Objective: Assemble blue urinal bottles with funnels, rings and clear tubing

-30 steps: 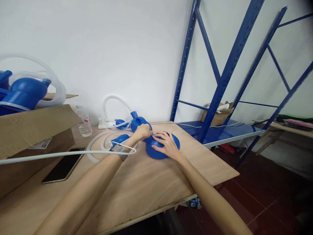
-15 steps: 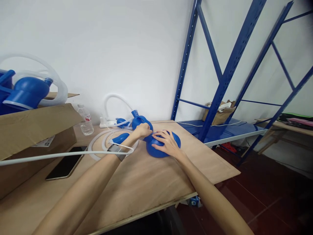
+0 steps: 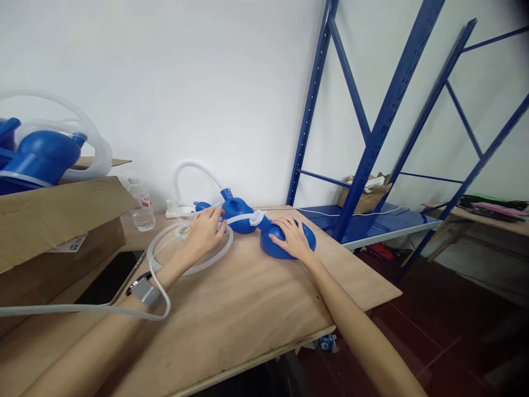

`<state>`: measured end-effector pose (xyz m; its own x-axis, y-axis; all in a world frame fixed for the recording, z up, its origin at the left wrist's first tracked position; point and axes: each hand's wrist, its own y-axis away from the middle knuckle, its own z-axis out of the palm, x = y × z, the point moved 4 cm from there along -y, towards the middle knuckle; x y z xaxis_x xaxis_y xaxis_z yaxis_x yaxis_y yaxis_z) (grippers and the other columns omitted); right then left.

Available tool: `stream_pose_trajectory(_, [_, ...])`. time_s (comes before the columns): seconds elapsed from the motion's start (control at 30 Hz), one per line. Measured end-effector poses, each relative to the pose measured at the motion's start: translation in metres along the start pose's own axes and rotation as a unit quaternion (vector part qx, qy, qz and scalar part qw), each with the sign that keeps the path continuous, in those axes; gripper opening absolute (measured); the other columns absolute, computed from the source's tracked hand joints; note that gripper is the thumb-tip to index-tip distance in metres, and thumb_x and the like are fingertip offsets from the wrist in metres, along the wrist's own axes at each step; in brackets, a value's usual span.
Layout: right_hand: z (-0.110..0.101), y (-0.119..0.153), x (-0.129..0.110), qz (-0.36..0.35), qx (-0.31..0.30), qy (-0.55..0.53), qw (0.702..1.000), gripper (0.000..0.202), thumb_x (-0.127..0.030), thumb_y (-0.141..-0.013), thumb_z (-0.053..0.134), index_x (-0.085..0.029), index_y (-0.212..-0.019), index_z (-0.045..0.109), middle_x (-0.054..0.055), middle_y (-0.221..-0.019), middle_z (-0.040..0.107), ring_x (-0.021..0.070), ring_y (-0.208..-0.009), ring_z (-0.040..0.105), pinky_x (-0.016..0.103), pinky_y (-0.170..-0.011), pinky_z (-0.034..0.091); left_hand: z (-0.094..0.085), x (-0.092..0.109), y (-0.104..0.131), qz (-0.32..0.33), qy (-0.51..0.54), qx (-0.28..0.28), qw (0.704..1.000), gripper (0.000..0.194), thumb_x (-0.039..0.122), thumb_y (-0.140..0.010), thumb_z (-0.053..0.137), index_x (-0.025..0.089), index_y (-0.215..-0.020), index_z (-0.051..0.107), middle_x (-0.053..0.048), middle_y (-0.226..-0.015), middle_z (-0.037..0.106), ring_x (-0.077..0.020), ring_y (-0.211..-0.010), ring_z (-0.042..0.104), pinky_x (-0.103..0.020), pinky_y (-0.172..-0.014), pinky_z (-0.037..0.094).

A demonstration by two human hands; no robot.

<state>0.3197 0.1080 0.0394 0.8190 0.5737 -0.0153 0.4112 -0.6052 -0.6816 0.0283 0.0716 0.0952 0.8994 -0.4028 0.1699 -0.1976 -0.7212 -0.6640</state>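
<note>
Surface (image 3: 248,298) runs under both sets of fingers. Right hand (image 3: 292,238): fingers spread and curved over the blue bottle (image 3: 273,250), gripping it from above against the wood. Body presumably hollow plastic: light, fairly stiff, smooth enough to slip, not fragile. Suggested hold: palm on the round body, or around the neck just left of these fingers. White cap (image 3: 257,218) at that neck; pale tube (image 3: 239,219), likely bendy, leads toward the left hand (image 3: 205,230), fingers half curled, grip cannot be told. Second blue bottle (image 3: 243,207) just beyond the tube.
</note>
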Motion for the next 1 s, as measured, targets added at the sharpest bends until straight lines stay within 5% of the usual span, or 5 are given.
stream_pose_trajectory(0.17, [0.007,-0.001,0.013,0.006,-0.007,0.041,0.999,0.041,-0.048,-0.103,0.051,-0.021,-0.131,0.066,0.013,-0.136,0.070,0.0316,-0.127,0.057,0.050,-0.113,0.033,0.021,-0.071,0.036,-0.055,-0.012,-0.146,0.988,0.050,0.053,-0.102,0.035,0.018,-0.111,0.069,-0.017,-0.124,0.072,-0.0350,-0.117,0.065,-0.049,-0.104,0.046])
stream_pose_trajectory(0.4, [0.013,-0.017,0.011,0.053,-0.048,0.082,0.994,0.046,-0.046,-0.104,0.045,-0.016,-0.136,0.062,0.017,-0.137,0.068,0.0337,-0.129,0.056,0.053,-0.113,0.033,0.037,-0.117,0.077,-0.111,-0.107,-0.102,0.983,0.094,0.053,-0.086,0.063,0.012,-0.163,0.028,-0.029,-0.162,0.038,-0.0476,-0.147,0.041,-0.059,-0.112,0.040])
stream_pose_trajectory(0.6, [0.023,-0.013,-0.023,0.069,-0.046,0.154,0.985,0.066,-0.039,-0.095,0.057,-0.001,-0.150,0.050,0.034,-0.150,0.054,0.0480,-0.145,0.043,0.065,-0.116,0.032,0.048,-0.136,0.091,-0.191,0.053,-0.147,0.969,0.087,0.055,-0.083,0.058,0.007,-0.153,0.041,-0.024,-0.135,0.066,-0.0385,-0.127,0.064,-0.047,-0.107,0.049])
stream_pose_trajectory(0.8, [0.026,-0.001,-0.101,0.051,-0.027,0.131,0.990,0.088,-0.044,-0.093,0.064,0.011,-0.156,0.035,0.042,-0.163,0.027,0.0536,-0.157,0.021,0.072,-0.119,0.025,0.008,-0.126,0.088,-0.191,0.060,-0.054,0.978,0.066,0.062,-0.073,0.066,0.017,-0.123,0.066,-0.019,-0.134,0.069,-0.0413,-0.140,0.052,-0.049,-0.116,0.042])
stream_pose_trajectory(1.0, [0.014,-0.026,-0.154,0.012,-0.014,0.099,0.995,0.094,-0.040,-0.093,0.068,-0.005,-0.167,0.022,0.032,-0.170,0.022,0.0503,-0.160,0.011,0.070,-0.122,0.020,-0.030,-0.123,0.094,-0.322,0.164,0.013,0.932,0.068,0.067,-0.073,0.066,0.019,-0.121,0.068,-0.013,-0.116,0.077,-0.0338,-0.108,0.071,-0.041,-0.097,0.054])
